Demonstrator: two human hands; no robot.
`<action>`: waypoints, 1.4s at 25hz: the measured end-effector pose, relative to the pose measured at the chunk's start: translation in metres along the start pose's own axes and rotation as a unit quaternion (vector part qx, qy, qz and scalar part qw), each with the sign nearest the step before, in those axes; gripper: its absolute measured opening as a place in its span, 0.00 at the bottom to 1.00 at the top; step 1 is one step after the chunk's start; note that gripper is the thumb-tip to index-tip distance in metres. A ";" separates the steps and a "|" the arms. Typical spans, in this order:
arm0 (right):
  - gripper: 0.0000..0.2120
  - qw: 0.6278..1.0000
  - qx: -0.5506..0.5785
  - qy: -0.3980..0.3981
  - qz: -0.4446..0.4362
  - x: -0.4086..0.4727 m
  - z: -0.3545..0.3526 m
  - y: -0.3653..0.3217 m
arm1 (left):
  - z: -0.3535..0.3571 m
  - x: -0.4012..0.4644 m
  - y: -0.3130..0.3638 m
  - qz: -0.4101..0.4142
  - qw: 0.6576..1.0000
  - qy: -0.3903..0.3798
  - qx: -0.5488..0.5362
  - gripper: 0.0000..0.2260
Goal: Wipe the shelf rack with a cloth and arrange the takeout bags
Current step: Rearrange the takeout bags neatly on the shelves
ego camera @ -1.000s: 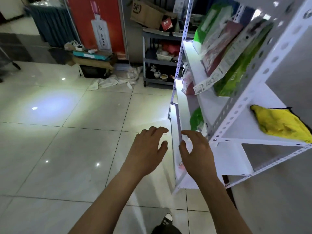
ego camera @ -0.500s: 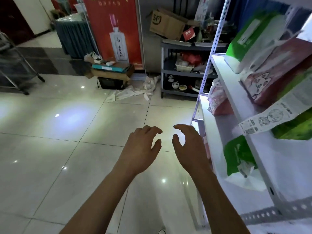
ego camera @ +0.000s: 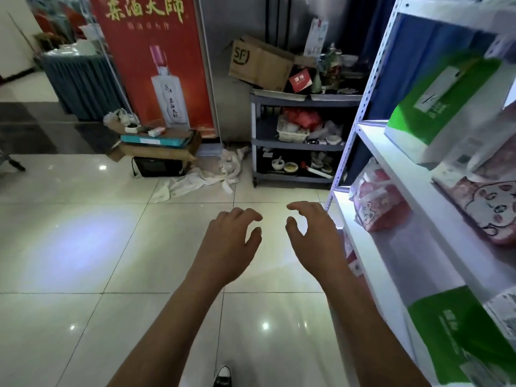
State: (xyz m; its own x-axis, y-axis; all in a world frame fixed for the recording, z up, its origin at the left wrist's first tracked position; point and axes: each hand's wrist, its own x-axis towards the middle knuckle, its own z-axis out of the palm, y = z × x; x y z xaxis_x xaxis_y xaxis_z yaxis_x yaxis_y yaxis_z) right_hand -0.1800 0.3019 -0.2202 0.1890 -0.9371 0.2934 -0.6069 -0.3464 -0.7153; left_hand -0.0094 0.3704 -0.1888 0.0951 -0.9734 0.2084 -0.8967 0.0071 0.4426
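The white shelf rack (ego camera: 391,174) runs along the right side. On it lie takeout bags: a green and white one (ego camera: 435,107) on the upper shelf, a pink cartoon one (ego camera: 485,202) beside it, a pink one (ego camera: 374,196) on the middle shelf, and a green one (ego camera: 458,331) at the lower right. My left hand (ego camera: 226,244) and my right hand (ego camera: 312,238) hover over the floor, left of the rack, fingers curled and apart, holding nothing. No cloth is in view.
A grey cart (ego camera: 298,141) full of dishes and a cardboard box (ego camera: 259,62) stands behind the rack. A red banner (ego camera: 156,60), stacked boxes (ego camera: 156,146) and a white rag (ego camera: 195,180) on the tiled floor lie ahead. My shoe (ego camera: 222,375) shows at the bottom.
The view has swung up and left, away from the rack's end where a yellow cloth lay. Both hands have come away from the rack's edge and now hover over the floor.
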 end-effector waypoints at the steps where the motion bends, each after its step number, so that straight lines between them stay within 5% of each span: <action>1: 0.12 1.000 -0.006 0.008 0.010 0.018 0.009 -0.005 | -0.004 0.021 -0.014 0.013 1.000 -0.001 -0.002 0.12; 9: 0.12 0.989 -0.030 0.103 0.099 0.128 0.047 -0.014 | -0.007 0.186 -0.052 0.136 0.987 -0.055 -0.062 0.11; 19: 0.10 0.947 -0.030 0.259 0.188 0.240 -0.010 0.063 | 0.052 0.366 0.012 0.291 0.945 -0.142 -0.048 0.11; 25: 0.08 0.915 -0.060 0.339 0.212 0.290 -0.052 0.092 | 0.069 0.451 0.054 0.361 0.922 -0.128 -0.056 0.11; 35: 0.10 0.833 -0.154 0.436 0.305 0.298 -0.089 0.108 | 0.121 0.517 0.143 0.531 0.813 -0.193 -0.139 0.11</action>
State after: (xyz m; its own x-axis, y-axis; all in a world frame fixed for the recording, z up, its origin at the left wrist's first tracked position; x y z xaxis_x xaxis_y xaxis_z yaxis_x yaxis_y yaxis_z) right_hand -0.2582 -0.0115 -0.1538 -0.7779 -0.5008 0.3795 -0.5788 0.3362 -0.7429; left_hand -0.1403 -0.1590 -0.1231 -0.8605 -0.3827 0.3364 -0.2464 0.8904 0.3828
